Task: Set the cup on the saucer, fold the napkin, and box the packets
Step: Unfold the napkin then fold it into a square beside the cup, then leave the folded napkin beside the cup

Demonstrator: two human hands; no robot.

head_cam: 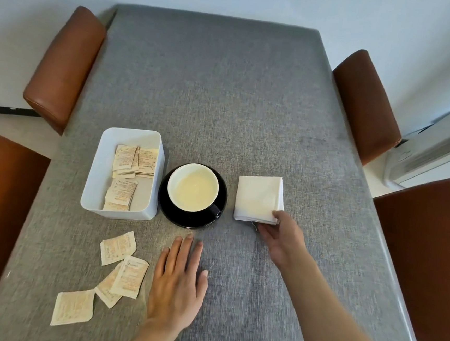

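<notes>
While four paper packets (106, 274) lie loose on the grey worktop (251, 104) at the near left, their faint print too blurred to read, more packets rest inside the white box (92, 186) just behind them. Right of the box, touching it or nearly so, a black cup (193, 188) with a cream inside stands on a black saucer (168, 211). The left hand (177, 283) lies flat, palm down, fingers spread slightly, just in front of the saucer. Farther right, the right hand (280, 236) pinches the near right corner of the folded white napkin (258, 197), thumb on top. Brown chairs (64, 66) flank the worktop.
</notes>
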